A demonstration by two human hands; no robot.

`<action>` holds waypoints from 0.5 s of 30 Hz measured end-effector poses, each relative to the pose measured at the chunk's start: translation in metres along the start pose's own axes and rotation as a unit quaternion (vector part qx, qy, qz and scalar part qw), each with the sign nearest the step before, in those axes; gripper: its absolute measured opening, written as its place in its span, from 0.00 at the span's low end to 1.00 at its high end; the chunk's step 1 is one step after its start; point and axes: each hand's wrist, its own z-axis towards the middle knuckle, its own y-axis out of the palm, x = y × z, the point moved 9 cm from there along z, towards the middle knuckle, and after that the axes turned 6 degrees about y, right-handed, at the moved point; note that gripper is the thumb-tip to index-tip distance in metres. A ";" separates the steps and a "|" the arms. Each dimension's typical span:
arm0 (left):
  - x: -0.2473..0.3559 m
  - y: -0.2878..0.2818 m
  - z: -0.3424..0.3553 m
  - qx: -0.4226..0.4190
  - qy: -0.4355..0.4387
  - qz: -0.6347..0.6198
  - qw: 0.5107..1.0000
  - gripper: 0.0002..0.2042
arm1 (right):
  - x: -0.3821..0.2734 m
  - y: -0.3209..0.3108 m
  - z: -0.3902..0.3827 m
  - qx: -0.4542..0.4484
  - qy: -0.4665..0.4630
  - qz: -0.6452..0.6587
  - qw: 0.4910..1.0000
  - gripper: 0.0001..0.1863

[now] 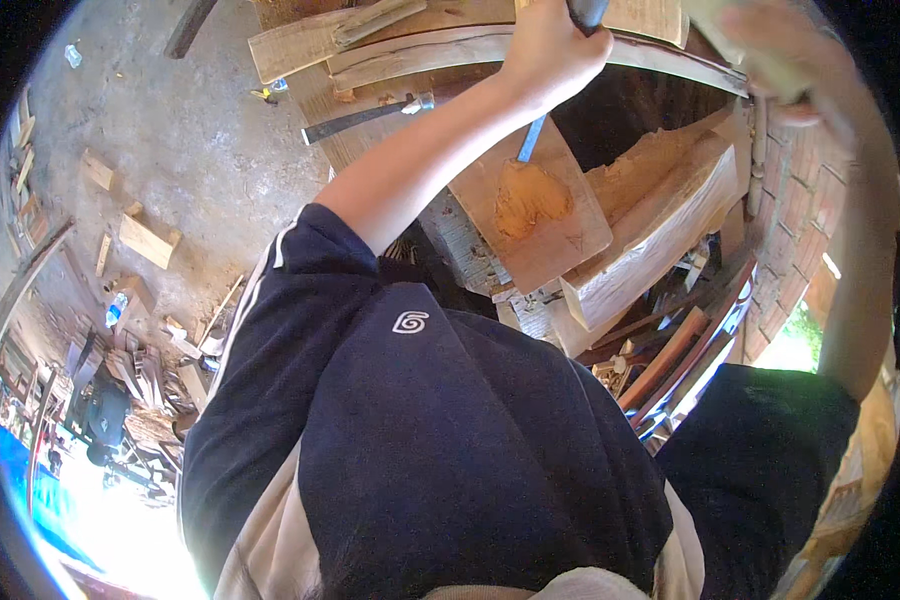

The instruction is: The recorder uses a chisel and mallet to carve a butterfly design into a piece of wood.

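My left hand point(555, 60) is closed around the dark handle of a chisel point(531, 141), at the top middle. The chisel's bluish blade slants down to a flat wooden block point(555, 232), its tip at the upper edge of a rough, lighter hollow point(533, 200). Raised at the upper right, my right hand point(785, 45) is smeared by motion. It grips a pale wooden mallet-like piece point(745, 50), whose full shape is blurred. A thicker piece of timber point(660, 235) with a scooped-out face lies just right of the block.
A dark bar-like tool with a shiny end point(360, 121) lies on the bench left of the block. Long planks point(420, 55) cross the far side. Wood offcuts point(150, 240) and a plastic bottle point(117, 308) litter the concrete floor at left. A brick surface point(795, 220) is at right.
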 end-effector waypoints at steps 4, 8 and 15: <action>0.000 0.002 -0.003 -0.007 0.001 0.024 1.000 0.15 | 0.027 0.012 0.000 -0.042 0.050 -0.091 0.994 0.26; -0.007 0.002 -0.004 0.000 -0.012 0.009 1.000 0.14 | 0.023 0.036 -0.015 -0.079 0.084 -0.151 0.982 0.26; -0.009 0.003 -0.008 0.034 0.035 -0.013 0.999 0.16 | 0.049 0.049 -0.020 -0.081 0.242 -0.107 0.961 0.24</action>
